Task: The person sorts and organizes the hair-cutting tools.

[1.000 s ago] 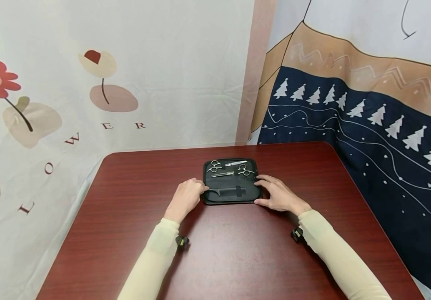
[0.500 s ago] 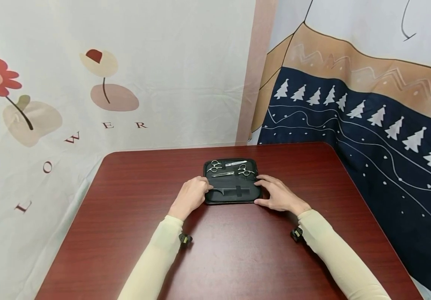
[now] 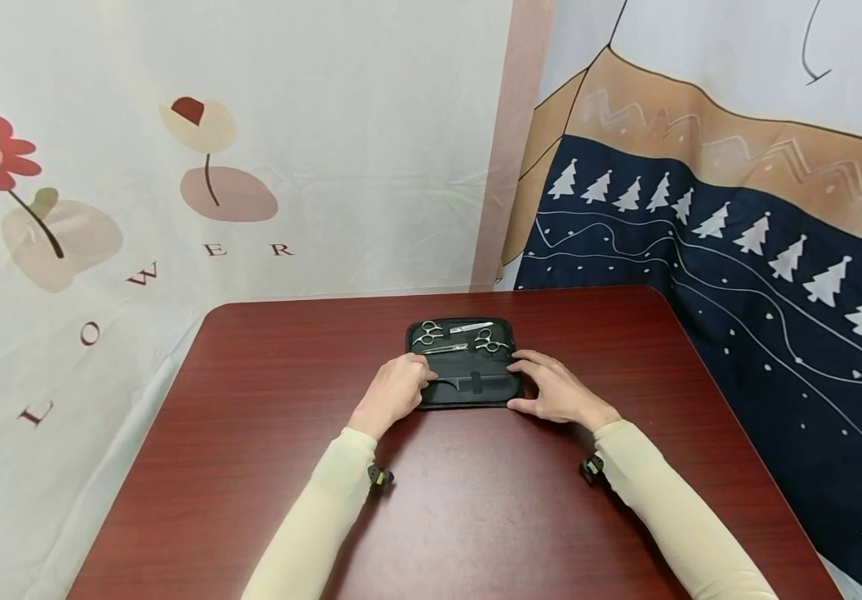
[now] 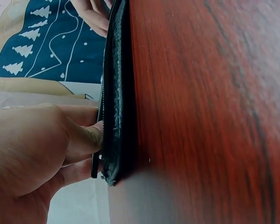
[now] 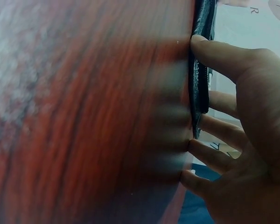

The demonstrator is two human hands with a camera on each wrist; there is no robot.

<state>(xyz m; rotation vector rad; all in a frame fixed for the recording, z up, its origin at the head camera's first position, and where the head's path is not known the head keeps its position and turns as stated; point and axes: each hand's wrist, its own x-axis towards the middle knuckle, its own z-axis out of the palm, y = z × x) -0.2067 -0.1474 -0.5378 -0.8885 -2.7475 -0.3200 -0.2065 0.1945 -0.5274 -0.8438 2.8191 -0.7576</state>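
Comb (image 3: 463, 384) at the centre of the frame, lying across the lower half of the black case (image 3: 452, 365), a dark strap (image 3: 477, 383) over it! Left hand (image 3: 395, 387) at its left end, thumb and fingertips pinched on the thin tail. And there's the right hand (image 3: 554, 392), fingers spread apart round the case's right side, thumb on the lower right corner, clear of the comb.
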